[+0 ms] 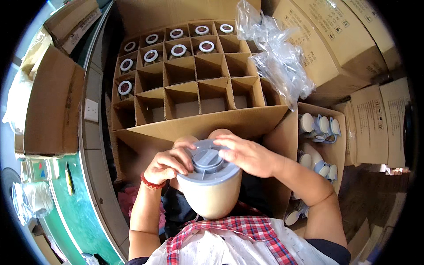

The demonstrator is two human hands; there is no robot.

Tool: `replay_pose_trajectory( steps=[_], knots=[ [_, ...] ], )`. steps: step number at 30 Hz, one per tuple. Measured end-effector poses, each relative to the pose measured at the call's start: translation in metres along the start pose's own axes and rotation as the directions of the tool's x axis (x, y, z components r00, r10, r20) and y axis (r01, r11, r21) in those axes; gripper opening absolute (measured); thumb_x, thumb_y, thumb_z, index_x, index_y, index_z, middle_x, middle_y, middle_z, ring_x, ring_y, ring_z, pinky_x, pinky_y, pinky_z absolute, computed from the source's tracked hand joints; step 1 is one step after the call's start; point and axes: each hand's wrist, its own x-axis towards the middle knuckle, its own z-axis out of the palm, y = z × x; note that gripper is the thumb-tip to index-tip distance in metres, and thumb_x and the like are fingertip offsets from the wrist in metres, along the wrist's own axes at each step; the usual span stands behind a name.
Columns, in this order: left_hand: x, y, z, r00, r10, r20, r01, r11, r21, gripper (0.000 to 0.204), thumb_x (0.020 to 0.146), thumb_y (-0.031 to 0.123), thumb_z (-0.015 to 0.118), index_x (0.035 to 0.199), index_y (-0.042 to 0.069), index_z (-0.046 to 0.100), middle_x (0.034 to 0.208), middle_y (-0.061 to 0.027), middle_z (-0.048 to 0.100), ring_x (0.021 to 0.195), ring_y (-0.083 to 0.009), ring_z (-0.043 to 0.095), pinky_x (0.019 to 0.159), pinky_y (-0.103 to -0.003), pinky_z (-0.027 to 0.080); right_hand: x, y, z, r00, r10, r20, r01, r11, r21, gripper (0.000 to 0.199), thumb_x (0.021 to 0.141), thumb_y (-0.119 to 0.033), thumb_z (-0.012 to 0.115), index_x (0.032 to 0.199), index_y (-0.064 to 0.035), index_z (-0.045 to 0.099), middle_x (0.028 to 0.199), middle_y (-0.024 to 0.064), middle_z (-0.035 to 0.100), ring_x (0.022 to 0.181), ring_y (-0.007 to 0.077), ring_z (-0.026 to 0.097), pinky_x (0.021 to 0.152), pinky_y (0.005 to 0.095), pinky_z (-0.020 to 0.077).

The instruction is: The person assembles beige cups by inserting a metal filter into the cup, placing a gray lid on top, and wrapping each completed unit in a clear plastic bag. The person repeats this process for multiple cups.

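Observation:
A cream, bowl-shaped container (211, 198) is on my lap, close to my body. Its round blue-grey lid (216, 177) has a raised disc with a bar across it in the middle. My left hand (168, 162) is closed at the lid's left side, its curled fingers against the raised disc. My right hand (248, 153) holds the lid's far right side, with its thumb near the centre and its fingers over the rim. I cannot see whether the container has a handle.
Ahead, a divided carton (207, 127) holds several jars with white-ringed tops (179, 51) in its rear and left cells. Clear plastic (278, 53) drapes over its right corner. At right, another carton (316, 108) holds white-and-blue pieces. A green worktop (81, 198) with a cutter knife (69, 179) runs along the left.

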Motion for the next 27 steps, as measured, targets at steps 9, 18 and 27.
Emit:
replay_pose_trajectory(
  steps=[9, 18, 27],
  knots=[
    [0.048, 0.069, 0.100, 0.975, -0.019, -0.222, 0.204, 0.480, 0.853, 0.019, 0.082, 0.015, 0.070, 0.097, 0.004, 0.070, 0.102, -0.0111, 0.066, 0.100, -0.0274, 0.061, 0.096, -0.044, 0.042, 0.072, 0.075, 0.043, 0.921, -0.216, 0.324, -0.328, 0.020, 0.945, 0.053, 0.101, -0.033, 0.044, 0.137, 0.0050, 0.042, 0.134, 0.0230, 0.052, 0.128, 0.0304, 0.049, 0.111, 0.0388, 0.0354],
    [0.029, 0.057, 0.066, 0.993, -0.112, -0.047, 0.114, 0.717, 0.688, 0.020, 0.086, 0.029, 0.068, 0.086, 0.010, 0.076, 0.095, -0.0016, 0.072, 0.110, -0.0232, 0.059, 0.110, -0.048, 0.029, 0.034, 0.036, 0.016, 0.964, 0.075, 0.253, -0.250, 0.569, 0.783, 0.045, 0.098, -0.035, 0.050, 0.122, 0.0010, 0.062, 0.132, 0.0154, 0.059, 0.122, 0.0246, 0.055, 0.103, 0.0324, 0.0391],
    [0.026, 0.038, 0.038, 0.997, -0.076, -0.023, 0.078, 0.887, 0.455, 0.024, 0.086, 0.024, 0.067, 0.091, 0.002, 0.075, 0.101, -0.0109, 0.070, 0.112, -0.0322, 0.055, 0.105, -0.049, 0.033, 0.015, 0.024, -0.005, 0.963, 0.183, 0.196, -0.268, 0.697, 0.665, 0.046, 0.102, -0.034, 0.046, 0.127, 0.0021, 0.058, 0.121, 0.0094, 0.063, 0.118, 0.0185, 0.055, 0.104, 0.0318, 0.0381]
  ],
)
